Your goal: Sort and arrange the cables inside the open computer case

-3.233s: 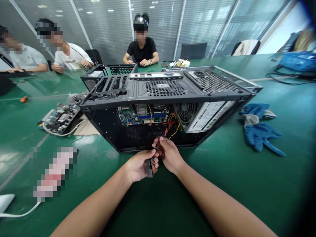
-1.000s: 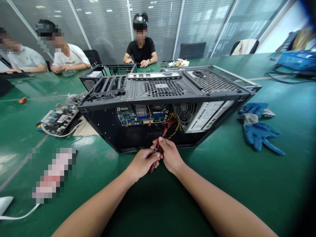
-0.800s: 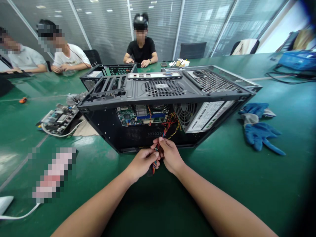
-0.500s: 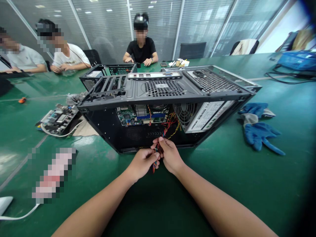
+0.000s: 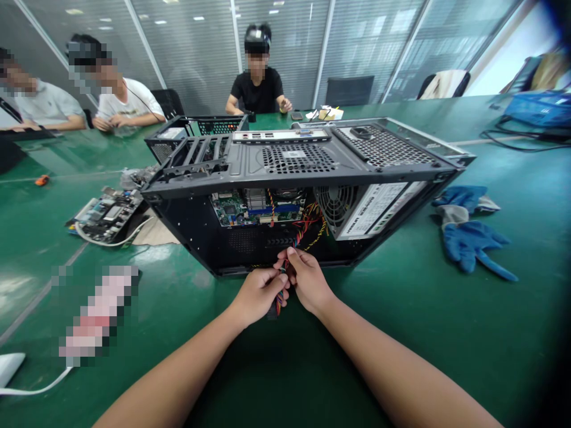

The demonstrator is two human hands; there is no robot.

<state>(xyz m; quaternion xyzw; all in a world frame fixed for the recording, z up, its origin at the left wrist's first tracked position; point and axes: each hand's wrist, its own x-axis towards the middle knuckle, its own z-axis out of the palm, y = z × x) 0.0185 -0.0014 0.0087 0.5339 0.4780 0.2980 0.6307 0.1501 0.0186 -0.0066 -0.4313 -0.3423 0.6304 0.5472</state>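
A black computer case lies before me with its side open toward me. Inside it are a motherboard and a power supply with a fan grille. From the power supply a bundle of coloured cables runs out over the near edge of the case. My left hand is closed on this bundle, thumb pressed on top. Just to its right, my right hand pinches the same bundle a little nearer the case. Below my left hand a dark connector hangs at the cable end.
Blue work gloves lie right of the case. To the left are a loose circuit board, a blurred phone-like object with a white cable, and an orange item. Behind the case stands another metal frame. Several people sit across the green table.
The dark connector at the cable end now shows below my left hand. Both hands keep their hold in nearly the same place. The person opposite has shifted their hands.
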